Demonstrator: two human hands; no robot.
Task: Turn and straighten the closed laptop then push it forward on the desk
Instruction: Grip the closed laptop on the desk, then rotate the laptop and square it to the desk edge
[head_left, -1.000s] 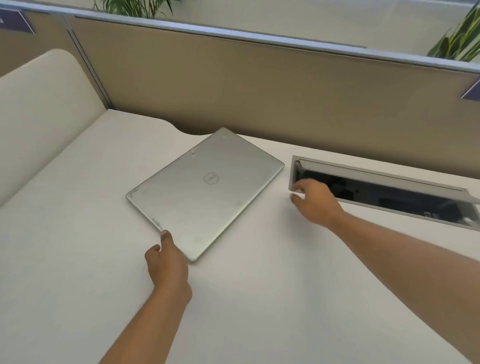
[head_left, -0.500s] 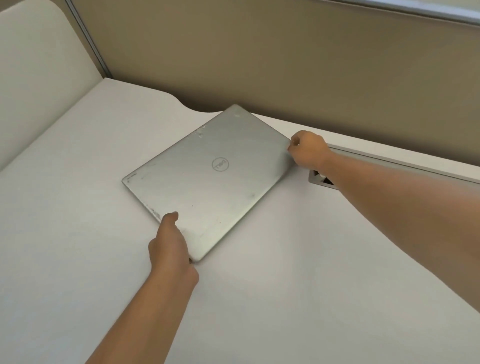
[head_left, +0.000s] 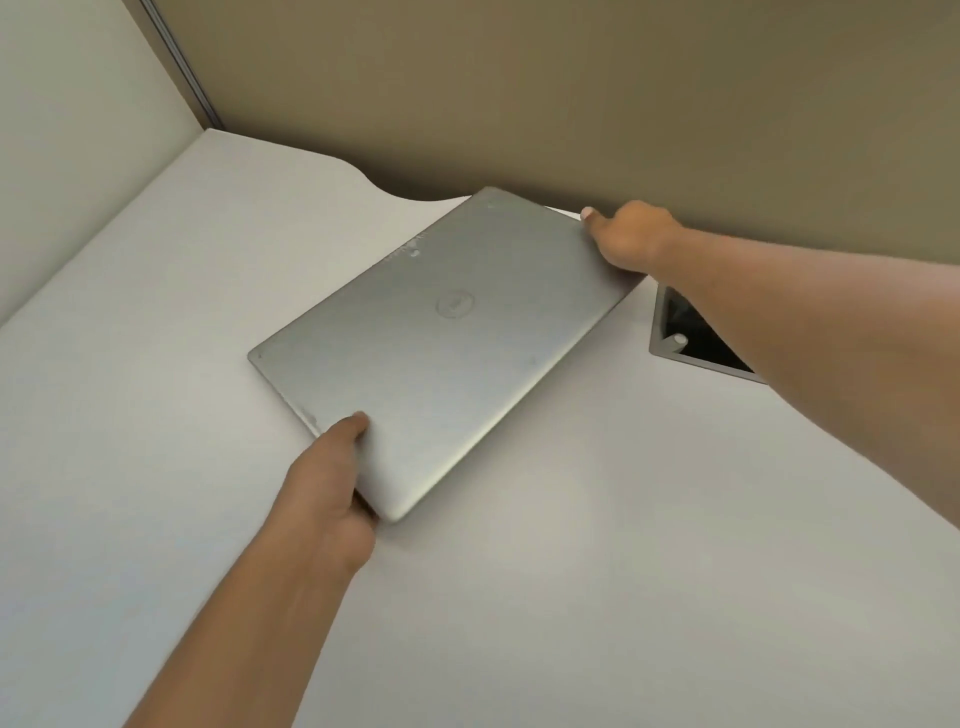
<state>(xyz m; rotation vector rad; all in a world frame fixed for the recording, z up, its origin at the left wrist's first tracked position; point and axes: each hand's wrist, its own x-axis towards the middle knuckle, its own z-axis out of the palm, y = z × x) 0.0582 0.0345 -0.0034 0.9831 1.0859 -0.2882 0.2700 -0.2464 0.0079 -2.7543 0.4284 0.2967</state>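
Both hands have closed in on the laptop (head_left: 441, 343) since the earlier frames: our right hand (head_left: 631, 241), which was over by the cable box (head_left: 691, 338) a second ago, is now on the far right corner, and our left hand (head_left: 332, 483) has slid further around the near corner. The silver closed laptop lies flat on the white desk (head_left: 597, 571), skewed diagonally, its far corner close to the tan partition (head_left: 571, 93). Left hand is clamped on the near corner, thumb on the lid and fingers curled under the edge; right hand is closed on the far right edge, one fingertip pointing out past the corner, the rest hidden behind the lid. We read this as the turning step, not yet straight, push not yet begun. Risks from here: the far corner sits so near the partition that a rotation could jam or scrape it against the panel. The open cable box is just beside the right edge, so swinging that edger rightward could drop a corner into the recess or catch its rim. Our left grip is only on one corner, and the smooth metal lid could slip out if we lift instead of sliding. Pushing forward before squaring would drive the laptop into the partition crooked.
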